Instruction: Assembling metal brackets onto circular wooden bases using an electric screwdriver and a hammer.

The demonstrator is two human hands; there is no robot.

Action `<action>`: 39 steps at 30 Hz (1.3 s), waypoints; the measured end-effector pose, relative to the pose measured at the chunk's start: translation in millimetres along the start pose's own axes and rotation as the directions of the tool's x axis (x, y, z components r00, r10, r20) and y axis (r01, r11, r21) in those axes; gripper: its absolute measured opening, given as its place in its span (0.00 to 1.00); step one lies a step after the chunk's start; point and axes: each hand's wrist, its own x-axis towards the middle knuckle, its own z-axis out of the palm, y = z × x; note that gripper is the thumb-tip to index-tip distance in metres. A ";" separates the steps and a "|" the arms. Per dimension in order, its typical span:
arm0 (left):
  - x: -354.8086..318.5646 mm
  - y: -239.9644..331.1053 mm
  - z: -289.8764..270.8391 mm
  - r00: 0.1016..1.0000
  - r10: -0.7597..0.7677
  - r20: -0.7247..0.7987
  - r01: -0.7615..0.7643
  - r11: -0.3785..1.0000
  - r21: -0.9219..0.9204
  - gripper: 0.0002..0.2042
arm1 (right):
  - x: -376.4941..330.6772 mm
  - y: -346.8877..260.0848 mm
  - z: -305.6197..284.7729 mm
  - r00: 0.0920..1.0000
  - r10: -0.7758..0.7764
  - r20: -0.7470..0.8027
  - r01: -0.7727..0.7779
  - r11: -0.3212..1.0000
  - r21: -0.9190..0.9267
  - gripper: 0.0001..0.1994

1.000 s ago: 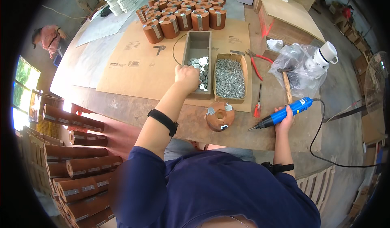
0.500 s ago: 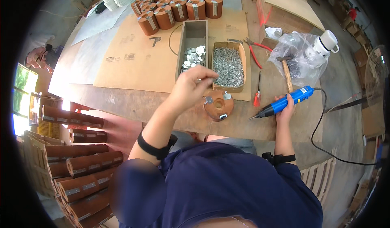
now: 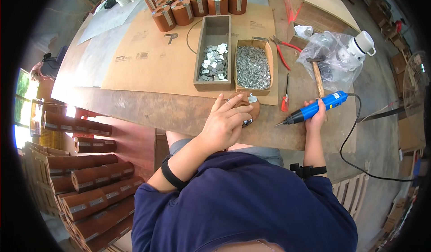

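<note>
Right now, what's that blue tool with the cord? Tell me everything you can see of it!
The blue power tool is a slim stick shape, like an electric screwdriver. Its smooth, plastic-looking blue body carries small labels, and its black nose narrows to a thin, metal-looking tip. The right hand grips it above the tabletop, at a slant, with the tip toward the left and lower. A black cord curves from its back end. Whether it's running, I can't tell.

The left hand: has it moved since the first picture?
Yes: relative to the wooden box, the left hand has come out, downward and rightward in the picture, over the brown cylinder.
</note>
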 end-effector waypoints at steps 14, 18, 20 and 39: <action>-13.9 9.7 31.7 0.916 -0.223 -0.332 0.206 0.975 -0.088 0.15 | 0.5 -0.3 2.8 1.000 0.007 -0.019 -0.006 1.000 0.014 0.16; -14.2 7.7 33.2 0.921 -0.245 -0.304 0.202 0.965 -0.166 0.14 | 3.0 2.1 -1.2 1.000 0.006 -0.013 -0.007 1.000 -0.023 0.15; -14.0 8.7 30.5 0.921 -0.256 -0.295 0.209 0.961 -0.181 0.15 | 1.1 1.1 0.2 1.000 0.010 -0.014 -0.010 1.000 -0.022 0.15; -15.3 7.4 29.3 0.922 -0.253 -0.292 0.191 0.955 -0.225 0.16 | 0.2 0.8 0.0 1.000 0.022 -0.015 -0.022 1.000 -0.013 0.15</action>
